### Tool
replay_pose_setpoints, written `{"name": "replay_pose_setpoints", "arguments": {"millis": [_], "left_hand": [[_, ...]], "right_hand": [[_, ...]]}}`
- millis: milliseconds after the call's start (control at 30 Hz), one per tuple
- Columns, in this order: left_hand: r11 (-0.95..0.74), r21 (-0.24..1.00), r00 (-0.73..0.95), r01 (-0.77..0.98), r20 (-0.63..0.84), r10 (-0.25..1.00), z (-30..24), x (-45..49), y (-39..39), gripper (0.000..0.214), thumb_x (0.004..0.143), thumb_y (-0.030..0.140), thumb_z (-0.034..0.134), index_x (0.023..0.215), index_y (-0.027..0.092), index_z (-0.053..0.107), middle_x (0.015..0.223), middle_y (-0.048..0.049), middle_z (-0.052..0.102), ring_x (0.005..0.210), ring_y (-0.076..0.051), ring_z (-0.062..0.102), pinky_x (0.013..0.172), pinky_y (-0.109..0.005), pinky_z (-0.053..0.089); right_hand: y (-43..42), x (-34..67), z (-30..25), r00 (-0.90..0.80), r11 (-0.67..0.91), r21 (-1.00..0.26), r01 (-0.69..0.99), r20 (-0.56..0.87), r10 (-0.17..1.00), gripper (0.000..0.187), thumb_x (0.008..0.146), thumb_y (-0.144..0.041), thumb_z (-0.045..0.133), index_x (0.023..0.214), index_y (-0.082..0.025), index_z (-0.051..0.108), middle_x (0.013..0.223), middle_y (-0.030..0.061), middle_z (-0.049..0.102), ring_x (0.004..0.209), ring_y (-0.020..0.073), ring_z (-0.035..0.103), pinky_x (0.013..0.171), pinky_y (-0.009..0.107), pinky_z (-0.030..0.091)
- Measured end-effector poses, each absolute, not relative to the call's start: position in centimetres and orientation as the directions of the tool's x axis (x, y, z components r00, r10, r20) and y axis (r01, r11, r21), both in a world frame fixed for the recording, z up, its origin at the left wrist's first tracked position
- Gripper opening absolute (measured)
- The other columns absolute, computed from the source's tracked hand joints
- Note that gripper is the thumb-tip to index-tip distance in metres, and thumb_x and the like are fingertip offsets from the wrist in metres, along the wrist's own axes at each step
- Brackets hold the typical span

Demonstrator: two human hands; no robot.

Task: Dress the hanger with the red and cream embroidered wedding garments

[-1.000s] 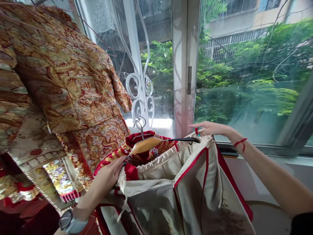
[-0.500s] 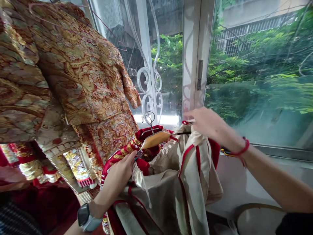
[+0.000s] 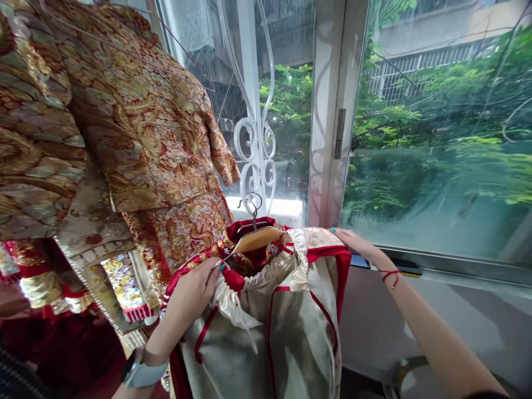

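A cream skirt (image 3: pixel 241 338) with a gathered drawstring waistband and red trim hangs in front of me. Behind its waistband, a red and gold embroidered jacket (image 3: pixel 208 252) sits on a wooden hanger (image 3: pixel 257 239) with a metal hook. My left hand (image 3: pixel 197 291) is closed on the skirt's waistband near the hanger's left end. On the right, my right hand (image 3: pixel 358 246) has its fingers stretched out flat along the outer end of the garment's pale, red-edged shoulder. The undersides of the fingers are hidden. A white cord dangles from the waistband.
Gold and red patterned garments (image 3: pixel 141 127) hang close on the left. A white scrolled metal bar (image 3: pixel 254 138) stands before the windows. Dark flat objects (image 3: pixel 399 266) lie on the sill (image 3: pixel 457 282) by my right wrist. A round-edged pale object (image 3: pixel 419 377) is low on the right.
My right hand has let go of the bunched waistband and moved down and right onto the shoulder. The skirt's right side now drapes lower. My left hand keeps its hold.
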State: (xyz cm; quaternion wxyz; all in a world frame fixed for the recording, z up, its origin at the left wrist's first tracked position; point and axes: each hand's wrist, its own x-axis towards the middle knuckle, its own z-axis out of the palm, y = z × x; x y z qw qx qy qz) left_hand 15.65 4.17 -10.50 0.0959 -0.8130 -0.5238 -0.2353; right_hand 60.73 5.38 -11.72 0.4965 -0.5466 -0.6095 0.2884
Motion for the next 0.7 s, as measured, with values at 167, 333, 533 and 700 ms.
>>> {"name": "replay_pose_setpoints", "arguments": {"millis": [167, 333, 533, 700], "left_hand": [[-0.447, 0.090, 0.364, 0.890, 0.448, 0.817, -10.1, 15.6, 4.8, 0.036, 0.094, 0.035, 0.029, 0.096, 0.022, 0.063, 0.095, -0.0094, 0.076, 0.088, -0.028, 0.072, 0.076, -0.037, 0.054], [-0.407, 0.081, 0.340, 0.910, 0.418, 0.842, -10.0, 15.8, 4.9, 0.038, 0.094, 0.034, 0.026, 0.102, 0.021, 0.061, 0.098, -0.0110, 0.075, 0.091, -0.029, 0.072, 0.075, -0.038, 0.053], [-0.411, 0.078, 0.347, 0.908, 0.412, 0.843, -10.2, 15.9, 4.9, 0.039, 0.094, 0.037, 0.024, 0.099, 0.022, 0.061, 0.096, -0.0107, 0.076, 0.088, -0.030, 0.072, 0.071, -0.037, 0.053], [-0.415, 0.088, 0.335, 0.906, 0.449, 0.828, -10.4, 15.5, 5.2, 0.040, 0.093, 0.040, 0.027, 0.096, 0.021, 0.062, 0.095, -0.0109, 0.077, 0.087, -0.030, 0.073, 0.070, -0.036, 0.054]], "right_hand": [[5.0, 62.0, -15.1, -0.026, 0.204, -0.953, 0.226, 0.203, 0.979, 0.053, 0.076, -0.067, 0.061, 0.108, -0.026, 0.064, 0.102, 0.0064, 0.072, 0.089, 0.0236, 0.069, 0.078, 0.036, 0.057], [1.2, 61.3, -15.1, 0.081, 0.362, -0.897, 0.255, 0.393, 0.916, 0.055, 0.072, -0.058, 0.073, 0.111, -0.024, 0.053, 0.111, 0.0076, 0.063, 0.094, 0.0212, 0.063, 0.071, 0.028, 0.054], [-1.9, 58.6, -16.6, 0.235, 0.330, -0.603, 0.726, 0.668, 0.706, 0.017, 0.084, -0.031, 0.062, 0.082, -0.024, 0.046, 0.066, -0.0052, 0.042, 0.056, 0.0121, 0.044, 0.051, 0.022, 0.040], [-3.1, 57.3, -19.5, 0.056, 0.356, -0.232, 0.905, 0.896, 0.441, 0.011, 0.091, -0.016, 0.052, 0.083, -0.023, 0.052, 0.066, -0.0027, 0.054, 0.055, 0.0125, 0.051, 0.058, 0.025, 0.043]]}}
